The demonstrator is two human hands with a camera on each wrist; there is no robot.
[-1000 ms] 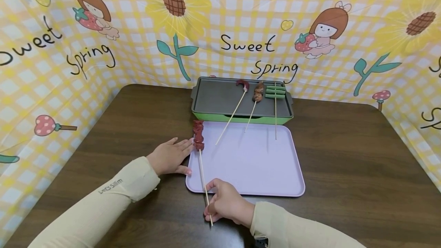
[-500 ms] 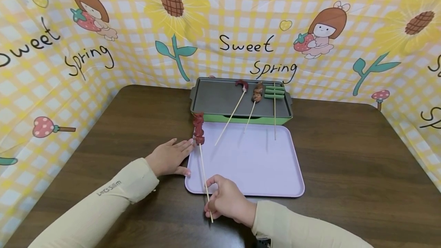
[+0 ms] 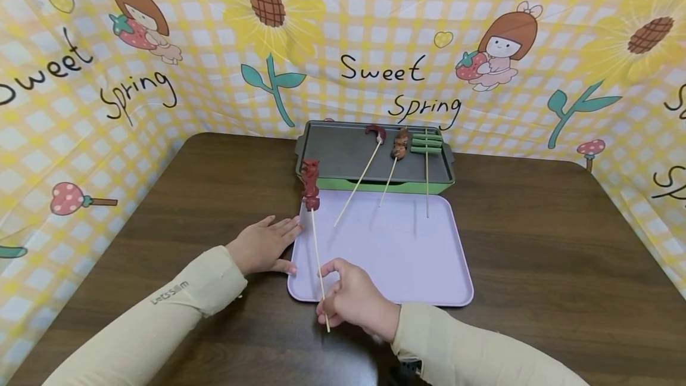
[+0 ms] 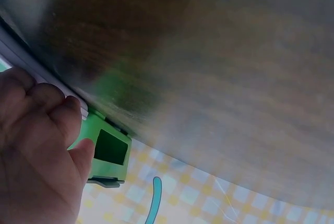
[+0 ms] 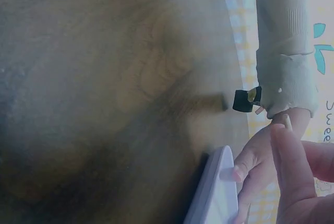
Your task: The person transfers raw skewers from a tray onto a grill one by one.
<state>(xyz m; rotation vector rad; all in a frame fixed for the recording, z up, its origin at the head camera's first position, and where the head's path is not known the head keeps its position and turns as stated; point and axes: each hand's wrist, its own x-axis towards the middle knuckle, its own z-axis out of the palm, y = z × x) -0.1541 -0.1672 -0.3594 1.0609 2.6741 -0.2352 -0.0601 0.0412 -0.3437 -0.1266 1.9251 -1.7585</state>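
My right hand [image 3: 354, 298] pinches the lower stick of a skewer of dark red meat pieces [image 3: 311, 184], held over the left side of a lilac tray [image 3: 375, 255]. The meat end overlaps the front left corner of the grill in the head view. In the right wrist view the stick's blunt end [image 5: 287, 122] shows above my fingers. My left hand [image 3: 265, 246] lies flat with straight fingers, its fingertips and thumb at the tray's left edge. In the left wrist view, my left hand [image 4: 42, 140] is beside the tray rim.
A green grill with a dark grey plate [image 3: 337, 151] stands behind the tray. On its right half lie a curled dark red skewer [image 3: 378, 132], a brown meat skewer [image 3: 400, 145] and a green vegetable skewer [image 3: 427, 143]. Their sticks reach out over the tray. A checked cloth [image 3: 375, 28] hangs behind.
My right hand has moved forward, away from me, carrying the red meat skewer from the tray's left edge up to the grill's front left corner. My left hand has stayed in place.
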